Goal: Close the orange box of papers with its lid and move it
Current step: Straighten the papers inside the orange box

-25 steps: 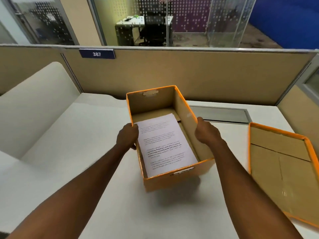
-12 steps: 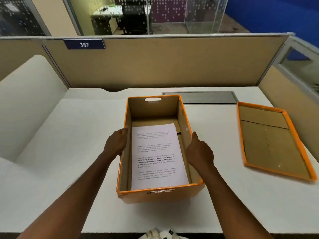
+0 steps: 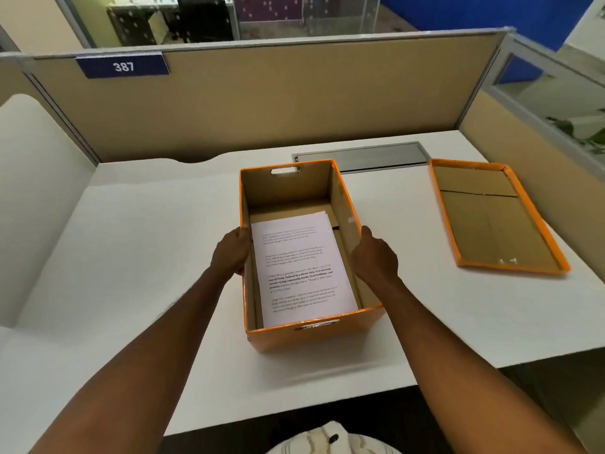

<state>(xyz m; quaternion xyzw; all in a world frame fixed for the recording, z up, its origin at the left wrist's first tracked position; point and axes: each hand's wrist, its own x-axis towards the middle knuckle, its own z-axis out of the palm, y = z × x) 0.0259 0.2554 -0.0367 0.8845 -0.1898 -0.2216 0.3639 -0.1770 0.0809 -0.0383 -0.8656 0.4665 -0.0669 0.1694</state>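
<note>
I see the orange box (image 3: 304, 335) sitting open on the white desk (image 3: 137, 257), its near end toward me and close to the desk's front edge, with a printed sheet of papers (image 3: 302, 268) lying flat on its floor. My left hand (image 3: 230, 252) presses against the outside of the box's left wall, thumb tip at the top rim, fingers curled down the wall. My right hand (image 3: 375, 257) does the same on the right wall, thumb up along the rim. So the box lies squarely between both palms, gripped from either side, about midway along its length. The lid (image 3: 491, 217) lies upside down, brown inside facing up, well apart to the right on the same desk, near the partition (image 3: 294, 103) with the 387 sign (image 3: 123, 66).
</note>
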